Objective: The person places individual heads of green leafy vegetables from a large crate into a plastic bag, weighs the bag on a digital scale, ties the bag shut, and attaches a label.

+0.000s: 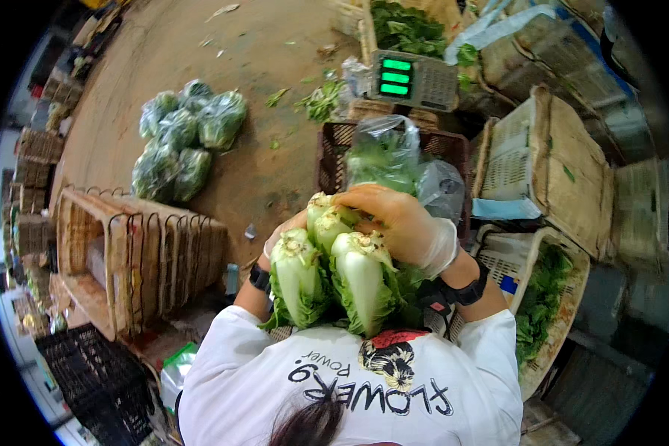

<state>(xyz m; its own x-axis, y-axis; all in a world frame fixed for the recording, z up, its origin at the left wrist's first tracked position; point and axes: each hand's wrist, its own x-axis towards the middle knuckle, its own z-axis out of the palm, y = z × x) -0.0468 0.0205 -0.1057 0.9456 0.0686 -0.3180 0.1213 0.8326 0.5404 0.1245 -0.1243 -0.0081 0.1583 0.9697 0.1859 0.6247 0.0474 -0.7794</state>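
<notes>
a bunch of leafy cabbage heads (pixel 333 271), pale stalks with cut stem ends facing up and green leaves hanging down, is gathered just in front of the person's chest, above the edge of a dark plastic crate (pixel 334 152). the right hand (pixel 403 223), in a thin clear glove, lies curled over the top and right side of the bunch, fingers closed around the stems; the left hand (pixel 281 236), also gloved, is mostly hidden behind the leftmost head and seems to press in from that side, though how far its fingers are closed cannot be told. to hold a bunch like this well, it looks wise to keep the stem ends level and squeezed together from both sides, with the grip on the firm stalks rather than the leaves, which would likely bruise or tear. in the crate stands an open clear plastic bag (pixel 386 152) with more greens inside. beyond it a scale (pixel 412 80) with a green lit display sits on a box. to the right a woven basket (pixel 565 297) holds loose leafy greens, and empty-looking baskets (pixel 550 160) are stacked above it. on the floor (pixel 275 44) to the left lie several filled bags of greens (pixel 186 137), and nearer, a row of wire-framed baskets (pixel 137 256).
</notes>
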